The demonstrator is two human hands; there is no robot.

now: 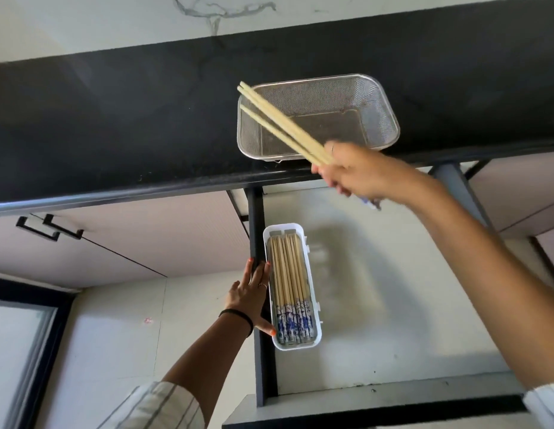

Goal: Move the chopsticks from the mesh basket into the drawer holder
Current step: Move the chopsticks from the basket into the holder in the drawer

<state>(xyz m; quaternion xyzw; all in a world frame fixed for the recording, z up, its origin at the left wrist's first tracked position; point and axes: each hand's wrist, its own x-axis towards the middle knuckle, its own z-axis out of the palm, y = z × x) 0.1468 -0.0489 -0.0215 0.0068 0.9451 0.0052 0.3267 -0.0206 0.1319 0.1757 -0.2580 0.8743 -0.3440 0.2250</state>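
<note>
Fingers (331,178) of your right hand (359,173) are closed around a bunch of chopsticks (282,125); I can make out three or four pale sticks, exact count unclear because they overlap. Their patterned ends poke out blurred below the hand, and the plain tips fan up and left across the mesh basket (384,119).

Using the white drawer holder (313,292) as landmark:
- Mesh basket sits beyond it, up on the black surface (115,119), near the front edge. One basket, nothing else visible lying in it.
- Held chopsticks are above and beyond the holder, well apart from it, over the basket's left half.
- Holder lies in the open drawer (393,305), hard against the drawer's left wall. One holder, packed with a row of chopsticks (289,274), roughly ten, blue-and-white ends toward you. Cannot give an exact count.
- Left of the holder: dark drawer side rail (255,224), then pale cabinet fronts with two black handles (50,227).
- Right of the holder: bare drawer floor.

Your left hand (249,297) lies flat, fingers spread and grasping nothing, palm down on the rail just beside the holder's left wall, thumb tip touching the holder's near-left corner. Black band on that wrist, striped sleeve pushed up the forearm. Right arm reaches diagonally from lower right, passing over the drawer's right side.
</note>
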